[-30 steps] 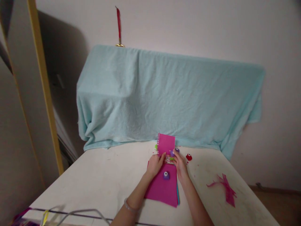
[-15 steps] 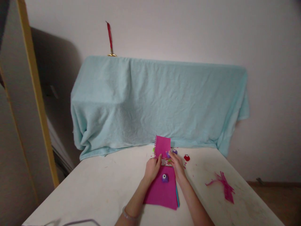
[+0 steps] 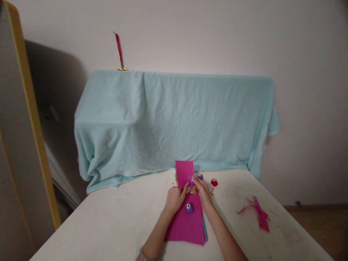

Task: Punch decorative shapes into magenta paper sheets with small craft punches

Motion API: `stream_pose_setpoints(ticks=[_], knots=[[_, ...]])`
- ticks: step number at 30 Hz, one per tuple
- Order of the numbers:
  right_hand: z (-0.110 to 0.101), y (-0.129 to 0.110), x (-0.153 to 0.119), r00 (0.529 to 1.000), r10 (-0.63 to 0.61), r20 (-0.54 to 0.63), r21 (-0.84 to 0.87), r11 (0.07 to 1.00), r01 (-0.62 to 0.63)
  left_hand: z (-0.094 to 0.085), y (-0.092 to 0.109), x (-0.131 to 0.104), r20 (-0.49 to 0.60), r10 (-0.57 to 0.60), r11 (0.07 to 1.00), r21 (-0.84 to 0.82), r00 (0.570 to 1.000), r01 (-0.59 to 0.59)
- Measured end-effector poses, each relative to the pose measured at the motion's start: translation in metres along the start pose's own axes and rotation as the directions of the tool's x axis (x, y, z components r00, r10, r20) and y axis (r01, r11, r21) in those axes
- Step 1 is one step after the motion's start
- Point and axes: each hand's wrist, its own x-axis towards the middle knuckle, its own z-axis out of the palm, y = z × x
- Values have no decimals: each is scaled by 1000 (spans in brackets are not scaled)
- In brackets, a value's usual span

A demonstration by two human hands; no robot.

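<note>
My left hand pinches the lower edge of a small pink paper sheet, which stands upright with a row of notches down its left side. In my right hand is a small purple craft punch, held against the sheet's lower right part; the fingers partly cover it. Below the hands lies a stack of larger pink sheets, with blue paper peeking out on its right. On that stack rests a second purple punch. Another purple punch and a red punch are just beyond my right hand.
Small pink paper bits lie scattered near the punches. A crumpled pink strip is on the white table to the right. A light blue towel drapes over something at the back. A yellow-edged panel stands left.
The whole view has shifted slightly. The purple punch in my right hand is now closer against the pink sheet, and my hands have drawn a little nearer each other.
</note>
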Motion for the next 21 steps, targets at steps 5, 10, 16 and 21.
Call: stream_pose_setpoints(ticks=[5,10,16,21], knots=[[2,-3,-2,1000,-10,-13,34,999,11,-1,1,-1,-4,-49,996,-69,999,49],[6,-10,-3,999,2,-39,114,993,2,-4,3,-2,-39,-53,985,-165,998,46],[6,-15,-4,999,-49,10,196,980,47,-6,7,-5,-150,15,960,-276,989,-56],[5,-18,-5,999,-37,-7,271,962,38,-6,8,-6,-151,3,959,-278,989,-45]])
